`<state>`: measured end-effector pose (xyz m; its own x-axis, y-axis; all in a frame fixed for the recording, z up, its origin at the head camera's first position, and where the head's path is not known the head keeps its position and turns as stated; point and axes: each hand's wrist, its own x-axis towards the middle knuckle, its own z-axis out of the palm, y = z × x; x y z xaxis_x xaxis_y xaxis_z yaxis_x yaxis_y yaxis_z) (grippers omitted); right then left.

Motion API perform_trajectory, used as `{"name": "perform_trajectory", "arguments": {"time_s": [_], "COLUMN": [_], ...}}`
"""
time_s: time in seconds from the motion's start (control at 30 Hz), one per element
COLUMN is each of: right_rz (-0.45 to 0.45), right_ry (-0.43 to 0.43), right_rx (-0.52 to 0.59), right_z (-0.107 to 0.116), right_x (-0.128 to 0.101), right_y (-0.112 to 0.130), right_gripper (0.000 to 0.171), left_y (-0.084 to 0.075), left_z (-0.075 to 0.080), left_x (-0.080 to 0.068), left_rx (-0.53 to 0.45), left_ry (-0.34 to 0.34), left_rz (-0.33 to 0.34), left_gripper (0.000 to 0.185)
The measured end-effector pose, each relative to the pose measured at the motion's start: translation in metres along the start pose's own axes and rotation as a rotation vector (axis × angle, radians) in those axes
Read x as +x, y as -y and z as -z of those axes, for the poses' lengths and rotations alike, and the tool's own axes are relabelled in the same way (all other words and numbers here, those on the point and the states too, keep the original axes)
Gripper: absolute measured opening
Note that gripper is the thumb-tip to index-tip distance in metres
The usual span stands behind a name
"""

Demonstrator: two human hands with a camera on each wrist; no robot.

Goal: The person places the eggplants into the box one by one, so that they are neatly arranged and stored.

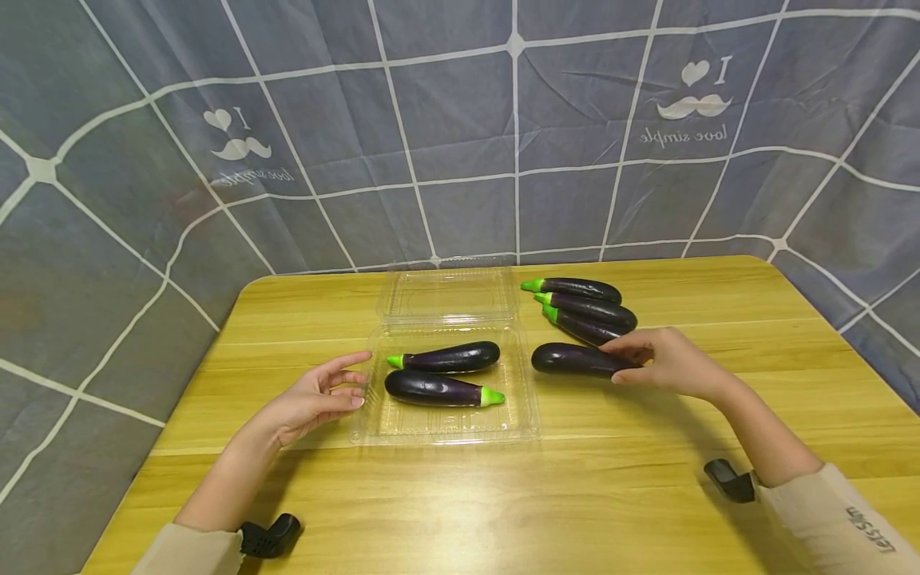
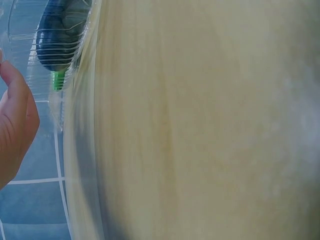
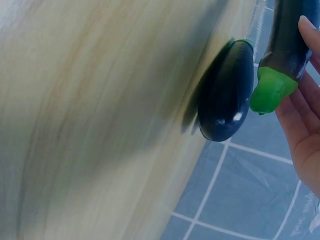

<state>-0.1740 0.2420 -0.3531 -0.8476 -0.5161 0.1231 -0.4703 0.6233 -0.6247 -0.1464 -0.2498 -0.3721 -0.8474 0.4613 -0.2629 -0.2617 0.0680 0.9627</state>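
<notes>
1. My left hand [image 1: 316,399]: resting on the wooden table [image 1: 647,495], fingers loose and nearly straight, holding nothing; fingertips just beside the left rim of the clear plastic clamshell tray [image 1: 446,427]. In the left wrist view I see only the edge of my palm [image 2: 15,125] next to the ribbed tray wall [image 2: 45,75].
2. Clamshell tray: open, its lid [image 1: 449,294] lying flat behind it. Contents, two eggplants: rear eggplant [image 1: 453,356] with green cap pointing left; front eggplant [image 1: 434,388] with green cap pointing right. They lie side by side, close together.
3. Loose eggplant [image 1: 575,358]: on the table just right of the tray, its right end under my right hand [image 1: 664,359]. My fingers curl over that end and grip it; the right wrist view shows the green cap [image 3: 270,90] against my fingers [image 3: 305,125].
4. Row of three eggplants [image 1: 585,307]: behind the gripped one, green caps to the left, touching each other.
5. Backdrop: grey checked cloth [image 1: 460,136].
</notes>
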Motion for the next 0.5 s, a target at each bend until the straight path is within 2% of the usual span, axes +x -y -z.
{"name": "perform_trajectory", "arguments": {"time_s": [0.5], "right_rz": [-0.042], "right_ry": [0.016], "right_rx": [0.04], "right_z": [0.0068], "right_x": [0.0], "right_y": [0.0096], "right_gripper": [0.039], "left_y": [0.0001], "left_z": [0.0006], "left_x": [0.0002], "left_rx": [-0.005], "left_ry": [-0.005], "left_rz": [0.006], "left_gripper": [0.073]}}
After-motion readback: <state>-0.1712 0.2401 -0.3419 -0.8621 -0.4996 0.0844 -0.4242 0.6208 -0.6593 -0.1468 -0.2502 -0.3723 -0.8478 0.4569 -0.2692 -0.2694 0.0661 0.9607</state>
